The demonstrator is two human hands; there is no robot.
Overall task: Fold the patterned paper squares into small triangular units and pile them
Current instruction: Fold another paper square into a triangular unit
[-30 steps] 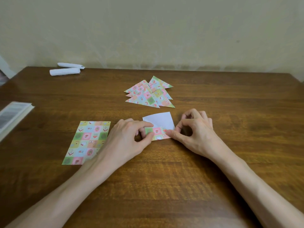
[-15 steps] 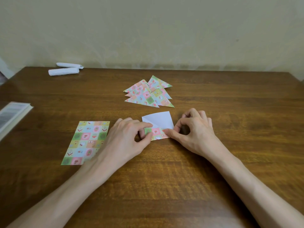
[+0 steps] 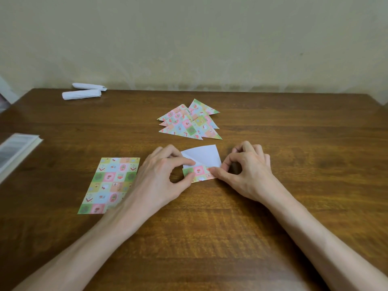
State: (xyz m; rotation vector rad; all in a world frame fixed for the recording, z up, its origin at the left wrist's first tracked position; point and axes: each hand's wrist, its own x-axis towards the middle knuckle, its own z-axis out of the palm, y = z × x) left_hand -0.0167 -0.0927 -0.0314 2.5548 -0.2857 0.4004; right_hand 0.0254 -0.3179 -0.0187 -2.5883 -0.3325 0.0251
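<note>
Here the step in hand looks like an early fold of a fresh unit, with the near edge of one sheet turned up and about to be creased.

Just left of the left hand (image 3: pixel 161 177), a flat stack of unfolded patterned sheets (image 3: pixel 109 185) lies on the bench (image 3: pixel 210 238), its right edge running under the wrist. The left hand pinches the left end of the turned-up patterned flap (image 3: pixel 199 172) between thumb and forefinger, the other fingers curled above it.

Between the hands lies the paper square (image 3: pixel 202 156) being worked, white side up, flat on the bench, its far half bare and its near strip folded over to show the pattern. The right hand (image 3: pixel 249 175) pinches the right end of that flap, fingers curled.

Beyond both hands, slightly nearer the right one, sits the pile of finished triangles (image 3: pixel 189 124), well apart from the work.

The next move probably calls for holding both ends level while a fingertip runs along the fold to set it sharp. If one end slips, the crease would go askew.
</note>
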